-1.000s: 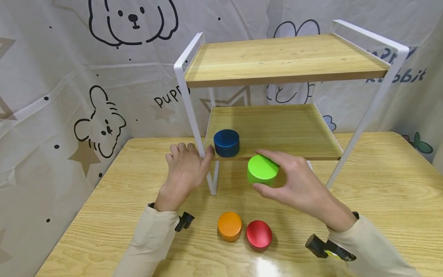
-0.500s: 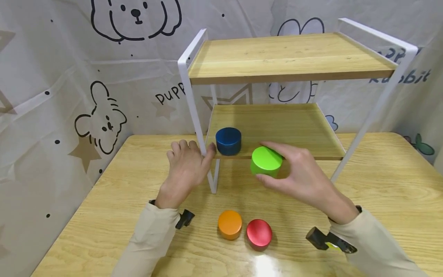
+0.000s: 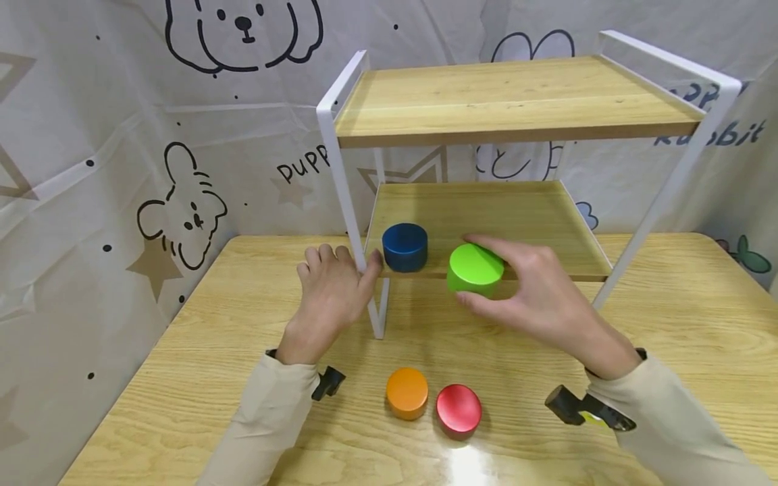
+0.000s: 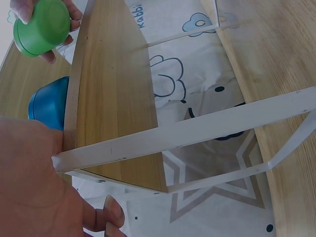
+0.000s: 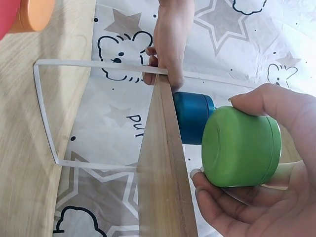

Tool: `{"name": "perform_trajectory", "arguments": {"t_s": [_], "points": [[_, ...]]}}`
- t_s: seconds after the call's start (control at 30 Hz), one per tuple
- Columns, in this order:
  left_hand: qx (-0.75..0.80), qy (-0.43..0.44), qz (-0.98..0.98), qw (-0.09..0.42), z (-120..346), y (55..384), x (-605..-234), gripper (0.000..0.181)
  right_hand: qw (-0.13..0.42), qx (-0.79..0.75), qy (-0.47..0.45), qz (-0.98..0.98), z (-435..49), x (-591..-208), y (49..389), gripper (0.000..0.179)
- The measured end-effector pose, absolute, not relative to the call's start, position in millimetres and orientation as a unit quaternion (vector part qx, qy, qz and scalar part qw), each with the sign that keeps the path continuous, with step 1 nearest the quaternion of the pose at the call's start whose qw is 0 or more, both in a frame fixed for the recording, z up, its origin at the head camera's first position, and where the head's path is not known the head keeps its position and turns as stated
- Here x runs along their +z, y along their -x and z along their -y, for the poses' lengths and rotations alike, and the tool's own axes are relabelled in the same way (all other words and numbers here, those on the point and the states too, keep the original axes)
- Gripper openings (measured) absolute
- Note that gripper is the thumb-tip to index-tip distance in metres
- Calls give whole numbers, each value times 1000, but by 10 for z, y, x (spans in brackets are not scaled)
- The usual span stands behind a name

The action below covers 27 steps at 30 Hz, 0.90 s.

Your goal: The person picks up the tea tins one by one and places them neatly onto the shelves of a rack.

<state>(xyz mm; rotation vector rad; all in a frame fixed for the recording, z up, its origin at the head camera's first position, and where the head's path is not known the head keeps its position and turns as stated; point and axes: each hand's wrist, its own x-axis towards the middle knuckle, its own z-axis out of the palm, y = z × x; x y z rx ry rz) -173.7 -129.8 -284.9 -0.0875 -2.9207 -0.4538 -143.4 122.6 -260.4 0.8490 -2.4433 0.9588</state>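
Note:
My right hand (image 3: 537,297) holds a round green tin (image 3: 476,270) by its sides, thumb on one side and fingers on the other. The tin is upright at the front edge of the rack's lower shelf (image 3: 486,209); in the right wrist view a gap shows between it and the board. A matching blue tin (image 3: 405,248) stands on that shelf at the left front corner. My left hand (image 3: 331,293) grips the rack's white front left post (image 4: 197,126), thumb beside the blue tin. On the table lie an orange tin (image 3: 407,393) and a red tin (image 3: 458,410), side by side.
The rack's wooden upper shelf (image 3: 516,98) lies over the lower one, between white metal side frames. A front right post (image 3: 665,189) stands beyond my right hand. The wooden table (image 3: 687,351) reaches back to a printed cloth (image 3: 255,135).
My right hand has raised the green tin and brought it slightly right, up to the lower shelf's front edge. The left hand keeps its grip on the post. The head view has shifted a little.

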Motion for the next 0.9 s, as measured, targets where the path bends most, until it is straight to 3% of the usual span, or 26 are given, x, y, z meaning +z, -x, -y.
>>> {"name": "perform_trajectory", "arguments": {"t_s": [0.47,0.9], "points": [[-156,28,983,93,1309,1737,-2866,57,193,312,-307,878,-1220,-2548,1632,58],[-154,31,983,95,1297,1724,-2847,58,139,319,-273,897,-1223,-2505,1785,57]]}}
